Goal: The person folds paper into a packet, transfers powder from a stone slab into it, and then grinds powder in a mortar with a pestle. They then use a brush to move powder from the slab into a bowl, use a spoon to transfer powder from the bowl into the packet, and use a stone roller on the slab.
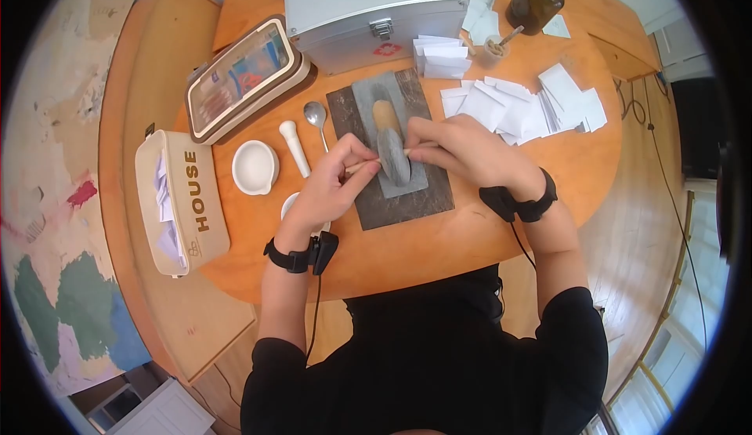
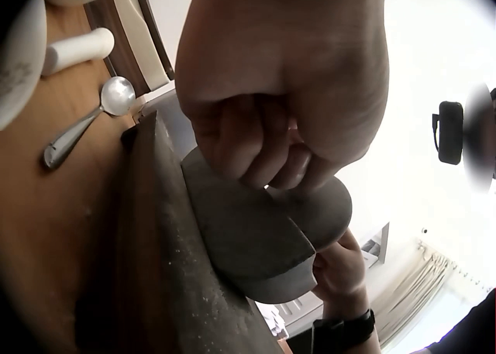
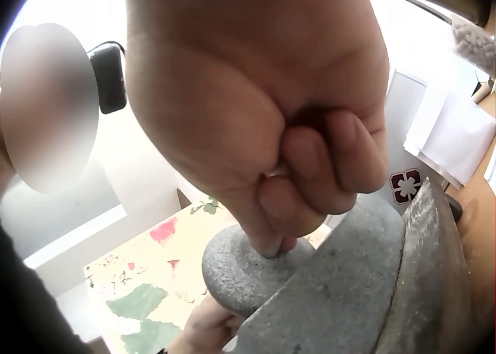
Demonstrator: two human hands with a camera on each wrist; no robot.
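Note:
A grey stone wheel (image 1: 393, 157) with a wooden handle through its middle stands on edge in a grey boat-shaped stone trough (image 1: 405, 191), which lies on a dark slab (image 1: 368, 217). My left hand (image 1: 333, 180) grips the handle's left end, my right hand (image 1: 462, 149) its right end. In the left wrist view the curled fingers of the left hand (image 2: 271, 137) are against the wheel (image 2: 329, 211), above the trough (image 2: 240, 222). The right wrist view shows the right hand (image 3: 287, 145) beside the wheel (image 3: 240, 269) and trough (image 3: 333, 284). A tan patch lies in the trough behind the wheel.
Left of the slab are a spoon (image 1: 315, 114), a white pestle (image 1: 295, 149), a white mortar (image 1: 255, 168) and a HOUSE bin (image 1: 205, 200). Behind stand a clear-lidded box (image 1: 243, 78) and a silver case (image 1: 376, 12). White paper packets (image 1: 501, 106) and a brown jar (image 1: 536, 0) are at right.

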